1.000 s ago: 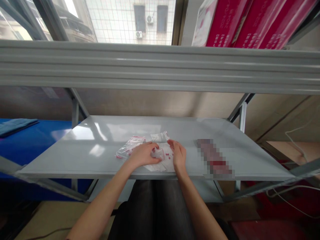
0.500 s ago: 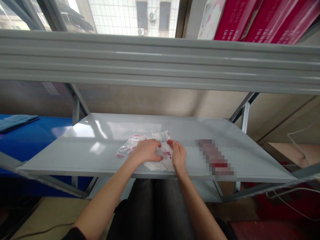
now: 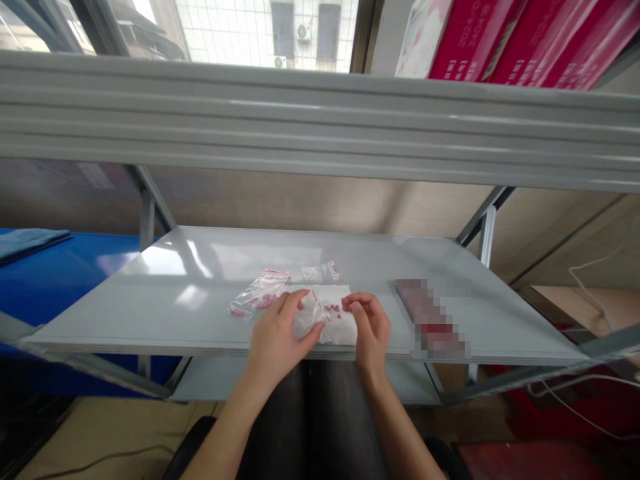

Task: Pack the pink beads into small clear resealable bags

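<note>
A small clear zip bag (image 3: 309, 319) with a reddish edge is held between the thumb and fingers of my left hand (image 3: 277, 337). My right hand (image 3: 371, 327) is closed in a pinch over the right side of a white paper sheet (image 3: 344, 335). Whatever is between its fingertips is too small to make out. Several small pink pieces (image 3: 333, 309) lie on the paper between my hands. Left of them rests another clear zip bag (image 3: 260, 288) with pink pieces inside. Behind the paper lies a small transparent bag (image 3: 320, 271).
A blurred-out flat, oblong object (image 3: 431, 313) lies right of my hands on the grey shelf table (image 3: 165, 307). A grey metal beam (image 3: 320, 120) crosses above, with red boxes (image 3: 505, 43) on top. Blue cloth (image 3: 35, 243) lies far left.
My left hand has lifted a clear bag off the paper, with its fingers turned upward. My right hand has shifted right and closed into a pinch. More of the paper shows.
</note>
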The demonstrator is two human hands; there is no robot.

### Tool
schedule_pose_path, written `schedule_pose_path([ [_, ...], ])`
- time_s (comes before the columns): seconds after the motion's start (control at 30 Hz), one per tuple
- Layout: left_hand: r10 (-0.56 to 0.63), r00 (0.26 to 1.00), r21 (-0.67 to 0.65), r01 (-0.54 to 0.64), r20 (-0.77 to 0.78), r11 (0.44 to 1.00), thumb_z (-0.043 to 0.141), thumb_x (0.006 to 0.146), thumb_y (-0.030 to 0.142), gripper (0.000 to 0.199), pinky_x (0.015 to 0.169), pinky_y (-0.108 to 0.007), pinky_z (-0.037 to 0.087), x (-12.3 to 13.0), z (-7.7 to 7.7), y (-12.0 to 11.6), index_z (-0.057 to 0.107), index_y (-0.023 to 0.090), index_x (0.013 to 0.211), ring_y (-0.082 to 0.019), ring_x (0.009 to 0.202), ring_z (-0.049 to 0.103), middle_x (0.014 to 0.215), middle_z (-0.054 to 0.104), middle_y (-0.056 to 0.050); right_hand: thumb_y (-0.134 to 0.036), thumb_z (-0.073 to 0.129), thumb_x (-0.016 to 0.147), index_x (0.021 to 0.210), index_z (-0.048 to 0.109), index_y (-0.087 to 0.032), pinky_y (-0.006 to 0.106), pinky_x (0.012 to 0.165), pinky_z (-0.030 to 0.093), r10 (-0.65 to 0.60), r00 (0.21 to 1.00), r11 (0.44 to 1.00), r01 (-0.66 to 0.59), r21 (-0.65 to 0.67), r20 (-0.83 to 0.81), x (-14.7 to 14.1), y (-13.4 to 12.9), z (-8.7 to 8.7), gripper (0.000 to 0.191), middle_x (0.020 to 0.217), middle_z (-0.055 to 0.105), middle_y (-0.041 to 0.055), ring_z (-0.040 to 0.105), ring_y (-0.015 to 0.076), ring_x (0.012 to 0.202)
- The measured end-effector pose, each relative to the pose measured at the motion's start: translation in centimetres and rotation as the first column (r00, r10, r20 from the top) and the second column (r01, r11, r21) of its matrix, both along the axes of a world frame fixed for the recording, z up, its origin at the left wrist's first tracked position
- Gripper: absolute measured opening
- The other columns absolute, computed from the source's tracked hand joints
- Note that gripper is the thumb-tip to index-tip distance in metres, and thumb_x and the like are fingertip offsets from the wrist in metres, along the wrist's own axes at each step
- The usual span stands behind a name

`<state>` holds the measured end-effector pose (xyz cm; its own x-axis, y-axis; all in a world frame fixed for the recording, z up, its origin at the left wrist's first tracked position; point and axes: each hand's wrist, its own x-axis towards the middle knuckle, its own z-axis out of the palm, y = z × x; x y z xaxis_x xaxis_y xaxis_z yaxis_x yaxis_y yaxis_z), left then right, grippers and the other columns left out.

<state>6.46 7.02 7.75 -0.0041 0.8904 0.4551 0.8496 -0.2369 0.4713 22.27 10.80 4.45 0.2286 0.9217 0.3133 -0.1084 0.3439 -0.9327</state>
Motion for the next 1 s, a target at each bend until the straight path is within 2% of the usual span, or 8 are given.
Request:
schedule_pose_path([
  [0.13, 0.016, 0.992, 0.097, -0.029, 0.129, 0.995, 0.065, 0.084, 0.025, 0.041, 0.076, -0.035, 0.056, 1.4, -3.3, -3.8, 0.051, 0.024, 0.123, -0.024, 0.090, 0.066, 0.101, 0.063, -0.006, -0.033, 0.070, 0.079, 0.101, 0.062, -0.021, 0.029, 0.069, 0.055, 0.234, 0.972, 0.968, -0.229, -0.100, 0.039, 0.7, -4.7, -0.4, 0.026, 0.086, 0.069, 0.0040, 0.066, 0.0197, 0.080],
  [0.23, 0.051, 0.991, 0.107, -0.064, 0.121, 0.992, 0.064, 0.085, 0.024, 0.046, 0.078, -0.037, 0.057, 2.3, -4.5, -5.4, 0.048, 0.024, 0.128, -0.026, 0.094, 0.065, 0.104, 0.061, -0.007, -0.033, 0.076, 0.074, 0.111, 0.063, -0.020, 0.031, 0.072, 0.057, 0.345, 0.939, 0.907, -0.336, -0.254, -0.009, 0.8, -6.9, -1.3, 0.042, 0.086, 0.071, 0.0050, 0.068, 0.0213, 0.080],
  [0.37, 0.046, 0.993, 0.101, -0.057, 0.110, 0.993, 0.062, 0.083, 0.018, 0.052, 0.079, -0.039, 0.058, 2.8, -4.8, -6.0, 0.044, 0.023, 0.132, -0.026, 0.096, 0.064, 0.105, 0.060, -0.008, -0.039, 0.080, 0.072, 0.082, 0.069, -0.018, 0.031, 0.070, 0.055, 0.409, 0.909, 0.848, -0.409, -0.337, -0.074, 0.7, -7.4, -1.9, 0.026, 0.077, 0.072, 0.0043, 0.067, 0.0208, 0.073],
  [0.43, 0.041, 0.992, 0.092, -0.053, 0.122, 0.994, 0.064, 0.081, 0.019, 0.059, 0.075, -0.036, 0.058, 2.8, -4.9, -6.1, 0.042, 0.022, 0.135, -0.024, 0.088, 0.065, 0.102, 0.059, -0.007, -0.043, 0.081, 0.072, 0.071, 0.067, -0.018, 0.029, 0.066, 0.053, 0.428, 0.898, 0.831, -0.436, -0.346, -0.103, 0.9, -7.1, -1.8, 0.029, 0.069, 0.070, 0.0027, 0.065, 0.0190, 0.066],
  [0.6, -0.009, 0.973, 0.007, 0.008, 0.229, 1.000, 0.077, 0.073, 0.028, 0.078, 0.077, -0.035, 0.058, 2.5, -5.2, -6.7, 0.037, 0.025, 0.140, -0.022, 0.089, 0.064, 0.111, 0.059, -0.007, -0.046, 0.083, 0.071, 0.070, 0.072, -0.018, 0.026, 0.064, 0.049, 0.468, 0.874, 0.791, -0.481, -0.377, -0.132, 1.8, -6.9, -1.3, 0.030, 0.068, 0.073, 0.0030, 0.064, 0.0171, 0.063],
  [0.67, -0.039, 0.945, -0.031, 0.052, 0.325, 0.998, 0.074, 0.078, 0.032, 0.071, 0.077, -0.034, 0.057, 2.3, -5.4, -7.2, 0.038, 0.025, 0.139, -0.021, 0.086, 0.063, 0.104, 0.060, -0.005, -0.045, 0.084, 0.071, 0.069, 0.074, -0.018, 0.026, 0.064, 0.049, 0.482, 0.867, 0.783, -0.492, -0.380, -0.129, 2.3, -6.9, -1.4, 0.029, 0.068, 0.073, 0.0031, 0.064, 0.0167, 0.063],
  [0.8, -0.083, 0.836, -0.095, 0.160, 0.543, 0.983, 0.054, 0.094, 0.035, 0.029, 0.070, -0.028, 0.053, 1.9, -5.2, -7.8, 0.052, 0.025, 0.122, -0.017, 0.074, 0.059, 0.083, 0.057, 0.001, -0.045, 0.084, 0.071, 0.069, 0.074, -0.018, 0.026, 0.065, 0.048, 0.482, 0.870, 0.786, -0.482, -0.387, -0.105, 3.1, -7.0, -1.8, 0.029, 0.068, 0.073, 0.0033, 0.063, 0.0163, 0.065],
  [1.0, -0.071, 0.715, -0.133, 0.226, 0.696, 0.965, 0.059, 0.092, 0.036, 0.017, 0.087, -0.028, 0.048, 1.3, -3.9, -6.9, 0.063, 0.023, 0.101, -0.020, 0.097, 0.062, 0.099, 0.066, -0.004, -0.044, 0.076, 0.078, 0.069, 0.068, -0.017, 0.024, 0.060, 0.045, 0.470, 0.877, 0.841, -0.413, -0.349, 0.095, 4.0, -7.1, -1.1, 0.030, 0.064, 0.067, 0.0017, 0.060, 0.0160, 0.062],
])
